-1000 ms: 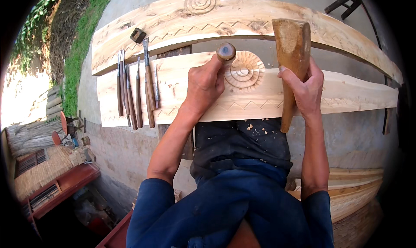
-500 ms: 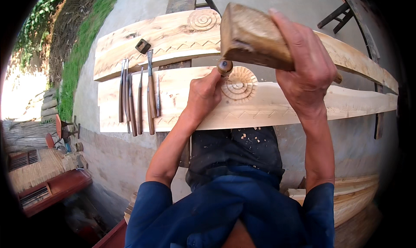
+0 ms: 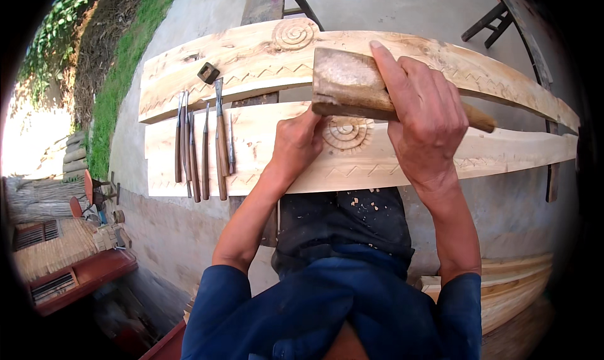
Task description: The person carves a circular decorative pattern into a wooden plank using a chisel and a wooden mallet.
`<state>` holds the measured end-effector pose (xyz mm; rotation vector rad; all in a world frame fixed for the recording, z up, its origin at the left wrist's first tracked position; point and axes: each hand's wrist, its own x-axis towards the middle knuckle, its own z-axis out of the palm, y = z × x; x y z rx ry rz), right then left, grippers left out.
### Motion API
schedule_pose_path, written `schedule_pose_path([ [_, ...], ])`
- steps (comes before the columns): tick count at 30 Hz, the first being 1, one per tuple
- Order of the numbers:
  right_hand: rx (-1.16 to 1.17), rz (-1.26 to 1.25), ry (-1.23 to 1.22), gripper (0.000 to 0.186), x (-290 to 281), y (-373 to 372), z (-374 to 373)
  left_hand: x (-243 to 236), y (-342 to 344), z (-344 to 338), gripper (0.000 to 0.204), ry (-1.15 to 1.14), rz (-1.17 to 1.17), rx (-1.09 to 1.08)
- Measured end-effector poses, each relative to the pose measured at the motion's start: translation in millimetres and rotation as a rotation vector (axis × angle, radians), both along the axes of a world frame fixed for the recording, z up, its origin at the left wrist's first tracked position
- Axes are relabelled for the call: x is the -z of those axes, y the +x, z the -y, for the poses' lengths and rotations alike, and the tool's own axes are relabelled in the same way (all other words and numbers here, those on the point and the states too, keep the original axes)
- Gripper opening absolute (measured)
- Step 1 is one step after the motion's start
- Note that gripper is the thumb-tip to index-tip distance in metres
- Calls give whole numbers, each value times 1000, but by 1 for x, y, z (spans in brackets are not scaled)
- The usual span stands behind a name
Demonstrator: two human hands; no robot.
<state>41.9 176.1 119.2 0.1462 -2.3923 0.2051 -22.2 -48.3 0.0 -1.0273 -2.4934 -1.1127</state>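
My left hand [image 3: 296,143] is closed around an upright chisel, whose top is hidden behind the mallet, beside a carved spiral rosette [image 3: 348,133] on the near plank [image 3: 516,149]. My right hand [image 3: 428,118] grips a wooden mallet [image 3: 346,77], its head held right over the chisel, its handle pointing right. Left of my hands, several chisels and gouges [image 3: 204,152] lie side by side on the near plank. A small dark square block [image 3: 208,73] rests on the far plank [image 3: 245,51], which has a second spiral and a carved zigzag.
Dark wooden trestles [image 3: 494,26] stand on concrete [image 3: 409,7]. Grass [image 3: 119,77] runs along the left, with stacked logs [image 3: 74,155] and red-painted woodwork [image 3: 88,278] below it. Long pale boards [image 3: 509,278] lie at lower right. Wood chips speckle my dark trousers [image 3: 343,221].
My right hand has raised the mallet from upright at my right and swung it left over the chisel; since half a second ago its head has dropped lower. The planks appear slightly lower in view.
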Motion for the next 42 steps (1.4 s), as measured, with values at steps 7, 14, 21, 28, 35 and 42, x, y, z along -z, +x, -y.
schedule_pose_path([
  [7, 5, 0, -569, 69, 29, 24, -16, 7, 3, -1, 28, 51, -91, -37],
  [14, 108, -21, -920, 39, 55, 58, -38, -15, 4, -11, 34, 19, -271, 25],
  [21, 126, -122, -1054, 32, 55, 64, -50, 15, 16, 1, 7, 590, 303, -303],
  [28, 118, -50, -1075, 33, 60, 61, -46, 18, 24, 1, 5, 445, 277, -256],
  [35, 98, -12, -981, 37, 61, 61, -42, 21, 23, 0, 2, 400, 185, -249],
  [42, 108, 14, -990, 38, 59, 61, -43, 21, 22, 0, 1, 412, 178, -248],
])
